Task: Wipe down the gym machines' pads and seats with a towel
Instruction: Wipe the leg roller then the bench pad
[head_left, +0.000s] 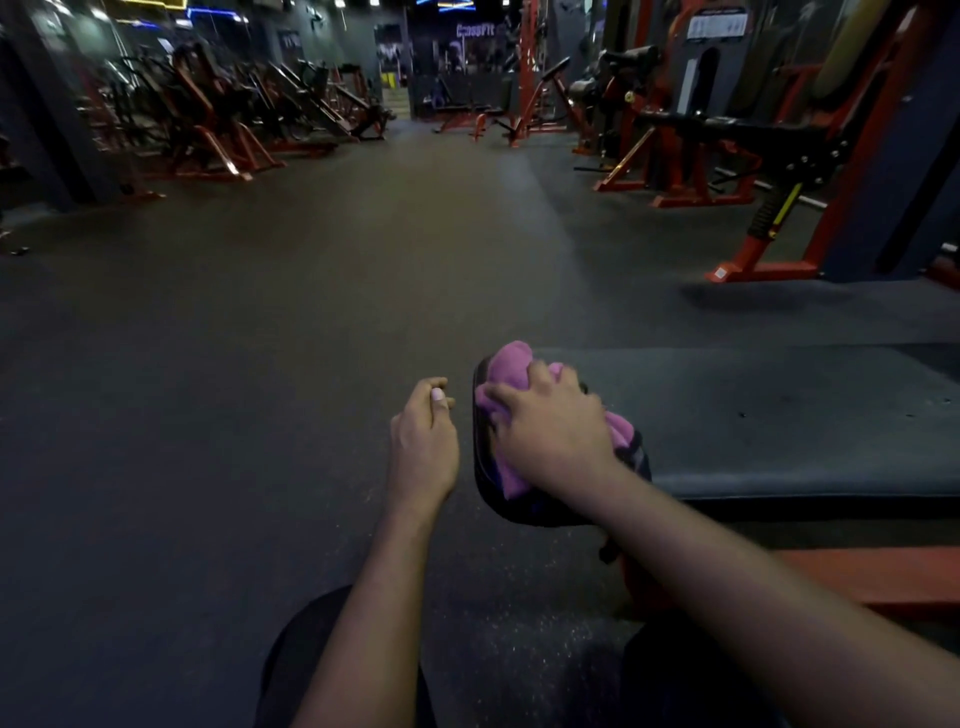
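1. A purple towel (511, 371) is bunched on top of a small black seat pad (483, 467), at the pad's far edge and across its middle.
2. The towel is gripped and pressed onto the seat pad by the right hand (550, 431), with the fingers curled over the cloth.
3. The left hand (423, 436) is held in the air just beside the seat pad's left edge; its fingers are curled together against the thumb, and nothing is held in it.
4. A long black bench pad (779, 415) is set just beside the seat pad's right edge and runs off to the right.
5. A red frame (883, 577) is seen below the bench pad's near edge.
6. The dark rubber floor (260, 364) is spread out ahead, with red and black machines (208, 119) lined along its far left edge.
7. Another red machine (753, 156) is stood along the floor's right edge, well apart from the seat pad.
8. Part of the seat pad's near edge is hidden by the right forearm.
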